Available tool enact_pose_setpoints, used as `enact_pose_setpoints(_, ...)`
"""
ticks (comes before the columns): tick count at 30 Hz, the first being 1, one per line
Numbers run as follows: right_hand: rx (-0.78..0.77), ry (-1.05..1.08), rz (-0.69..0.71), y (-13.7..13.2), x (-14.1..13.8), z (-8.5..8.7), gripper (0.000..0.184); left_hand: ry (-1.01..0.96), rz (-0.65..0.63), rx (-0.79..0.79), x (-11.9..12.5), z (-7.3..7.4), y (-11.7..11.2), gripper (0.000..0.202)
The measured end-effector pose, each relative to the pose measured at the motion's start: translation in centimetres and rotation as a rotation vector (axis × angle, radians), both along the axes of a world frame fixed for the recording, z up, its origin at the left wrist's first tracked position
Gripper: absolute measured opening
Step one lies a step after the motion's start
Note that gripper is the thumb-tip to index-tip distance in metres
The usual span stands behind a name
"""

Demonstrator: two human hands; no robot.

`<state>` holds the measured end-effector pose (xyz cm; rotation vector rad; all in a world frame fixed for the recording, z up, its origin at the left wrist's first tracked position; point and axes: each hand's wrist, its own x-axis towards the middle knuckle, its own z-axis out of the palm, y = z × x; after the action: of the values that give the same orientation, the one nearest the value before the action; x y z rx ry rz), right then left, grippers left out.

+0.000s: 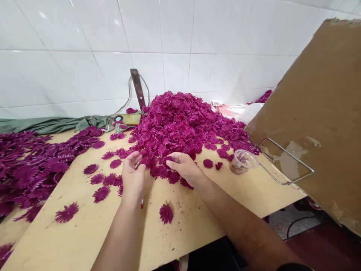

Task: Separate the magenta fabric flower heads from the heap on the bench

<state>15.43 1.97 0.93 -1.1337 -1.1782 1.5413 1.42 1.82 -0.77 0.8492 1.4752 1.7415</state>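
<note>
A large heap of magenta fabric flower petals [183, 120] lies on a pale wooden board [84, 229] against the tiled wall. My left hand [133, 173] rests at the heap's near edge, palm turned inward, fingers curled onto petals. My right hand [183, 165] is beside it, its fingers pinched on a petal at the pile's front. Loose petals lie scattered around both hands, one single petal [166, 213] just below them.
A second spread of petals [25, 169] covers the left side. A small clear plastic cup [242, 162] stands right of the heap. A big cardboard sheet [318, 120] with a wire frame [284, 162] leans at right. A green cloth [50, 124] and a yellow box [128, 119] lie by the wall.
</note>
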Motion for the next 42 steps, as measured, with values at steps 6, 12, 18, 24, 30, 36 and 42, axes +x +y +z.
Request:
enact_pose_setpoints(6, 0.181, -0.228, -0.053, 0.5, 0.0, -0.8, 0.031, 0.293, -0.231, 0.108, 1.7, 0.3, -1.7, 0.022)
enact_pose_setpoints(12, 0.176, -0.198, -0.006, 0.4, -0.2, -0.5, 0.037, 0.08, -0.38, 0.012, 2.9, 0.1, -1.8, 0.028)
enact_pose_setpoints(18, 0.171, -0.069, 0.262, -0.8, -0.5, 0.4, 0.004, -0.319, -0.179, -0.043, 1.4, -0.2, -0.7, 0.013)
enact_pose_setpoints(24, 0.129, -0.141, 0.143, -0.8, 0.1, 0.2, 0.004, 0.002, 0.013, 0.083, 0.0, -0.2, -0.4, 0.029)
enact_pose_setpoints(30, 0.212, -0.321, 0.02, -0.3, 0.4, -0.3, 0.035, 0.256, -0.259, 0.11, 1.6, 0.3, -1.8, 0.023)
enact_pose_setpoints(36, 0.221, -0.21, 0.021, -0.1, 0.4, -1.1, 0.035, 0.124, -0.462, 0.003, 2.8, 0.4, -2.1, 0.032)
enact_pose_setpoints(42, 0.231, -0.043, 0.214, -0.9, -0.1, -0.4, 0.008, -0.185, -0.344, -0.015, 3.1, 0.2, -2.1, 0.019)
